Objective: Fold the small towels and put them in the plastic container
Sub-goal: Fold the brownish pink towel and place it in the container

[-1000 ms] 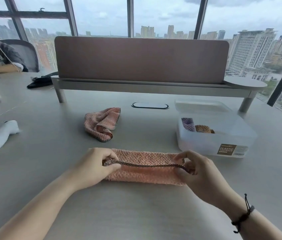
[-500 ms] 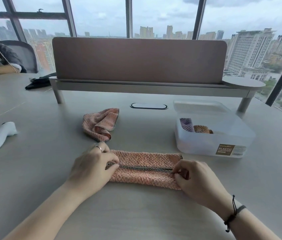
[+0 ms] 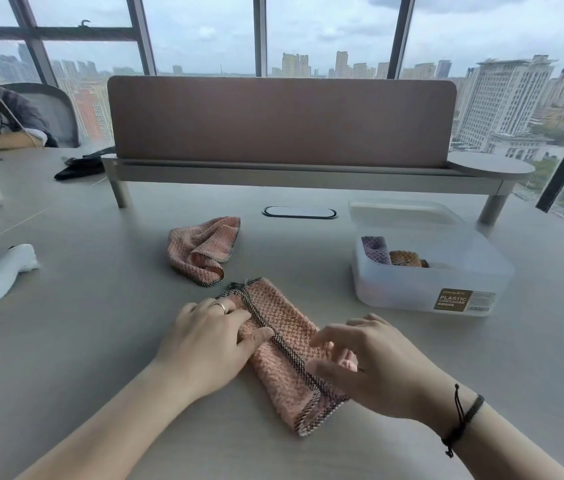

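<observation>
Near the front edge of the table, a pink towel, already folded into a long strip with its dark hem running down the middle, lies slantwise from far left to near right. Left hand: laid flat on the far half of the strip, fingers extended, thumb against the hem; it pins the cloth and does not grasp it. Right hand: over the near half, fingers spread and slightly curled; whether any fingertip pinches the cloth cannot be told.

Step in hand, as judged: pressing the lengthwise fold flat before folding the strip across. To do it well, keep the left palm down as an anchor, sweep the right hand along the strip toward its near end so that the layers lie without a bulge, then lift the near end and lay it squarely on the far end, hem edges matched.

Far right, well apart from the hands, stands the plastic container, open, with a purple folded towel and an orange one at its far left side. A second pink towel, still crumpled, lies just beyond the strip.
</observation>
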The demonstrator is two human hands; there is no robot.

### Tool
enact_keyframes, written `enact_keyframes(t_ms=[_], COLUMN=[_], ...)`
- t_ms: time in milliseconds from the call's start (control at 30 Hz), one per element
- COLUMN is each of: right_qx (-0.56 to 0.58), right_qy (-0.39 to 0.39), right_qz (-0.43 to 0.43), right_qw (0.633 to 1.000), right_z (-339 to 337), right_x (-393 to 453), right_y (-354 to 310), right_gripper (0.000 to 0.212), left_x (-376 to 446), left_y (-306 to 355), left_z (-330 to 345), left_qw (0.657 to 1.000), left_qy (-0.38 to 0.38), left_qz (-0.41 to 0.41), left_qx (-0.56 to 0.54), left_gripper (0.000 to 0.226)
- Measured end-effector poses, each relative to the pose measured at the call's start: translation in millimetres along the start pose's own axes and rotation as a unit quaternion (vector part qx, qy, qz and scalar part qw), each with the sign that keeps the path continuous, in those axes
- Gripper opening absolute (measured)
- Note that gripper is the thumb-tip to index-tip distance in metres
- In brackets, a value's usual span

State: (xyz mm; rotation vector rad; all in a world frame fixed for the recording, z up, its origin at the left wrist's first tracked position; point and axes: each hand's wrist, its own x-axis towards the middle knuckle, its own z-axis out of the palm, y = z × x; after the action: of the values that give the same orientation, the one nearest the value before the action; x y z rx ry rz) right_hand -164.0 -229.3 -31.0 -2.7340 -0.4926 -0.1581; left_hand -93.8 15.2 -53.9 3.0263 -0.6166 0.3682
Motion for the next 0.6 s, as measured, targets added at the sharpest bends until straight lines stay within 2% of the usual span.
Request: enact_keyframes(t_ms=[100,167,200,267,367,500,600], right_qx=[0.136,0.167,0.145,0.053,-0.036,-0.070,-0.088], right_qy=[-0.033,0.015,0.040,0.030,-0.076,-0.119,-0.127], right_qz=[-0.023,-0.032,-0.035,-0.034,-0.030,-0.028,-0.032], right_qw=[0.990,0.985,0.988,0.998,0.996,0.990,0.987], right_z=[4,9,11,15,26,33,32], right_x=[-1,3,7,15,18,16,15], right_y=[-10,-5,-2,6,8,9,9], right_gripper=[0.032,0.026,0.028,0.046,0.085,0.097,0.102], left_x=[11,17,19,22,29,36,37], left_y=[-7,-8,-8,-9,-9,-3,1], left_z=[3,8,10,15,20,21,22], left_qw=[0.995,0.984,0.979,0.975,0.975,0.972,0.971], left_qy=[-0.089,-0.163,-0.185,-0.198,-0.189,-0.187,-0.191], left_qz=[0.006,0.039,0.059,0.082,0.100,0.118,0.128], left_qx=[-0.043,-0.055,-0.056,-0.061,-0.064,-0.073,-0.062], left_gripper=[0.093,0.099,0.099,0.095,0.091,0.089,0.098])
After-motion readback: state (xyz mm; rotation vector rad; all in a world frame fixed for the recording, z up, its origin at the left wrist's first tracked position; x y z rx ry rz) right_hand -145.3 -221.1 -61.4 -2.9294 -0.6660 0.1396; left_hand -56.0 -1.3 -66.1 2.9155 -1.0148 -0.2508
